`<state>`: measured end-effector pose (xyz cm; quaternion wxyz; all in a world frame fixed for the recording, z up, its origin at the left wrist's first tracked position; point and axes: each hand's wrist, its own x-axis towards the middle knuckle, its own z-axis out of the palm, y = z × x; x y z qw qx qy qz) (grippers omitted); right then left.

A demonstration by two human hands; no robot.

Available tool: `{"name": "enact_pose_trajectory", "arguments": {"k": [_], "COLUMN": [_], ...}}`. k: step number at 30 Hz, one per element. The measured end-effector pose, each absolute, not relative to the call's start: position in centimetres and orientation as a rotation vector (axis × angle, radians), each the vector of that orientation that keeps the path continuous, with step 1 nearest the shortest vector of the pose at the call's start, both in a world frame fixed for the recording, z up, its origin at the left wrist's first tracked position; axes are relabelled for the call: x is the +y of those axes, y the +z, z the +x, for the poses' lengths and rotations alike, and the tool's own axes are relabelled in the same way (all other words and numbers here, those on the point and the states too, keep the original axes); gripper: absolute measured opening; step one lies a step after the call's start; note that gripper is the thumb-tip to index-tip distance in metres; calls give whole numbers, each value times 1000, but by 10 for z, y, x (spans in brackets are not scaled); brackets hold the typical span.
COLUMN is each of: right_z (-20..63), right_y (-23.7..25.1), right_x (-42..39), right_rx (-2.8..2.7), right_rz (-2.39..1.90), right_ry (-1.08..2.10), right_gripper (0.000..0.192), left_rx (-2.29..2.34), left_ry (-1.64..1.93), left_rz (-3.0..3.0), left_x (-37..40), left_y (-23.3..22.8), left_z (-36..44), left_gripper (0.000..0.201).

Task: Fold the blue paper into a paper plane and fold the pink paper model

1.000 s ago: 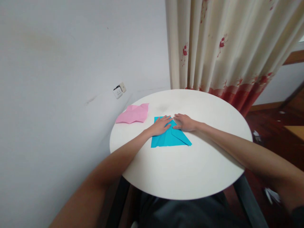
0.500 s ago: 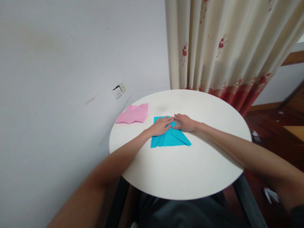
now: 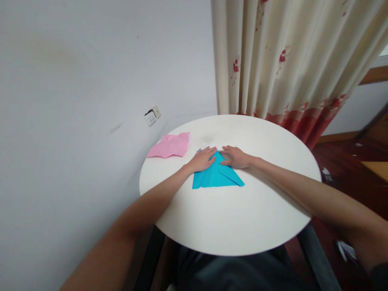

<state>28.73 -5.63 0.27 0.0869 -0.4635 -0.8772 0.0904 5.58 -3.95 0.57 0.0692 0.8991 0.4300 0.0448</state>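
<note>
A sheet of blue paper (image 3: pixel 215 177) lies on the round white table (image 3: pixel 230 218), its two far corners folded in so that it ends in a point away from me. My left hand (image 3: pixel 202 158) lies flat on the left fold with fingers spread. My right hand (image 3: pixel 235 156) presses flat on the right fold. The fingertips of both hands almost meet at the point.
A crumpled pink sheet (image 3: pixel 171 145) rests near the table's far left edge. A white wall with a socket (image 3: pixel 152 114) stands on the left, and a cream curtain with red print (image 3: pixel 285 64) hangs behind the table. Wooden floor shows on the right.
The far left corner of the blue paper has been folded in under my left hand, so the far edge now forms a point. My right hand has stayed in place.
</note>
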Motion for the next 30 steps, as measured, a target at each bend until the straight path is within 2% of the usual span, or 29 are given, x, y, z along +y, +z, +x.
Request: {"name": "enact_pose_trajectory", "arguments": {"k": [16,23,27,30], "right_z": [285,285,286,286], "right_y": [9,12,13,13], "right_x": [-67,-63,-64,-64], "right_rx": [-2653,-2565,-2552,-2557], "right_rz": [-1335,-1125,-1133,-1154], "right_ry": [341,276,283,262], "right_gripper": [61,44,48,52], "left_rx": [1643,1798,1848,1763], "left_ry": [228,316,363,571], "left_rz": [2607,2643,2643,2605], "left_x": [-41,-37,-35,-34], "left_y": [9,14,13,12], "left_z": [50,40,39,40], "left_gripper": [52,42,41,43]}}
